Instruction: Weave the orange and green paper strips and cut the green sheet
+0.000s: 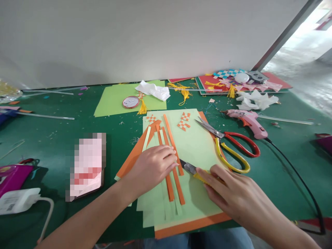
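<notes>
My left hand (155, 164) rests on a bundle of orange paper strips (177, 186) and pale green strips, its fingers bent together over them. A yellow utility knife (201, 175) is in my right hand (229, 190), its dark blade pointing left toward the strips. Under both lie pale green sheets (197, 145) with orange paper beneath, showing along the bottom edge. Small orange-and-white checkered pieces (183, 125) lie at the top of the sheets. Scissors (220, 134) with a red and a yellow handle lie partly open above my right hand.
A pink glue gun (249, 121) with a black cord lies at the right. A phone (86, 166) and a white charger (20, 200) are at the left. Behind are a tape roll (131, 102), crumpled tissue (153, 90), yellow tassels (184, 94) and red folders (280, 81).
</notes>
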`<state>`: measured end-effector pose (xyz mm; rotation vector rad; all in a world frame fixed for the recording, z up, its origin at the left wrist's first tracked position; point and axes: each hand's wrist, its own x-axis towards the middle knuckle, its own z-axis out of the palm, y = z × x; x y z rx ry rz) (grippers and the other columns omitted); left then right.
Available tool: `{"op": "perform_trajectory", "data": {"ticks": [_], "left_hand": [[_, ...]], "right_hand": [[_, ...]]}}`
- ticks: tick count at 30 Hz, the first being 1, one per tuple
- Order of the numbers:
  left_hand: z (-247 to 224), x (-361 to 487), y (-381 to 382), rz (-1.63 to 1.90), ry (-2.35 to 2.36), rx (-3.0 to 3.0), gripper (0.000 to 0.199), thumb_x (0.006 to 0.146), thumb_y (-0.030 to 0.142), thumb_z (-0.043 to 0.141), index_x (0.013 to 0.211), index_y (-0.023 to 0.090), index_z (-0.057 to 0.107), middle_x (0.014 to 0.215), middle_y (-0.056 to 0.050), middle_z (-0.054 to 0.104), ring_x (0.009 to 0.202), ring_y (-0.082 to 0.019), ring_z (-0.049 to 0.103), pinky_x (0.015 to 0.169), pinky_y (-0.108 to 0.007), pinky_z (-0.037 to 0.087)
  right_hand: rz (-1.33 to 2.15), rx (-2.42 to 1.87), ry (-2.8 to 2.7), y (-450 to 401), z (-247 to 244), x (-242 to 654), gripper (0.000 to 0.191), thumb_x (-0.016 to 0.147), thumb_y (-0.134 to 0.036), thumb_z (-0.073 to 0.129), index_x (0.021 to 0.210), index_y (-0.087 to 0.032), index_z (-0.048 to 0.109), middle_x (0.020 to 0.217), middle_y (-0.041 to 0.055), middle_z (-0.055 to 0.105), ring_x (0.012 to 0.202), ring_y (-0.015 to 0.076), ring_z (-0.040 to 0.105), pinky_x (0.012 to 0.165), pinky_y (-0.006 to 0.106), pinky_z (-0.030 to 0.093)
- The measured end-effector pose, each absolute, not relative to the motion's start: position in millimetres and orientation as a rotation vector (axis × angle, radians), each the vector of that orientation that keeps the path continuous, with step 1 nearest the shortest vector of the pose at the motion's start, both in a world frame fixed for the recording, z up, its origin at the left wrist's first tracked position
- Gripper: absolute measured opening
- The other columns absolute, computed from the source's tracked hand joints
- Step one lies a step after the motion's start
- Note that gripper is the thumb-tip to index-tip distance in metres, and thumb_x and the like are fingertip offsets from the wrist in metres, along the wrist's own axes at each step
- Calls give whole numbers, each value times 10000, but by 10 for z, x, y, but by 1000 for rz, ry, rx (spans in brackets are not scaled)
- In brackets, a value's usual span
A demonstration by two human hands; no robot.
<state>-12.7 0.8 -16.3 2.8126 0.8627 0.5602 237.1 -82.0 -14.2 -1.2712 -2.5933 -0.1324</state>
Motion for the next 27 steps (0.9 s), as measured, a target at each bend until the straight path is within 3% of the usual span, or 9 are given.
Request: {"op": "perform_trajectory", "data": {"ticks": [27], "left_hand": [[-148,-111,7,600,867,2837,179,963,228,522,975,133,673,1038,-49,712,1030,-190,639,942,-319,516]], "right_hand": [[-285,-1279,-2557,-655,-179,2346,306,954,-199,443,1205,-147,611,875,46,587,633,136,570,538,302,376]]}}
